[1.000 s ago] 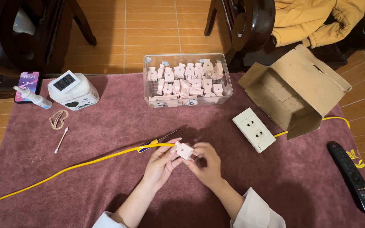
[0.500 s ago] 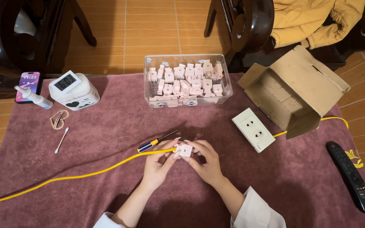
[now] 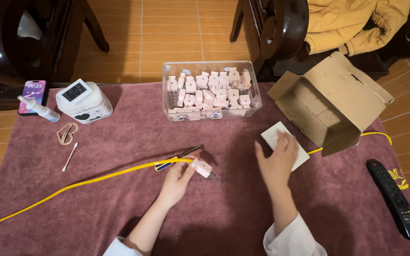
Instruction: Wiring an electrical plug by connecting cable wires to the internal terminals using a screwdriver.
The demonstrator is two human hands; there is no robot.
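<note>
Since half a second ago, the right hand [image 3: 277, 159] has left the small pale pink plastic plug [image 3: 204, 168] and moved right, fingers spread wide over the flat white socket plate [image 3: 284, 144]. The left hand [image 3: 179, 178] now pinches the plug alone, at its fingertips near the yellow cable [image 3: 96, 179]; such a light one-handed grip risks letting it twist or drop.

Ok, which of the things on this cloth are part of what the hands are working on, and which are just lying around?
In use:
- left hand holding pink plug on yellow cable
- right hand over white socket plate
- screwdriver
- clear box of plugs
- cardboard box

Lying about:
- remote
- clock
- phone
- cotton swab
</note>
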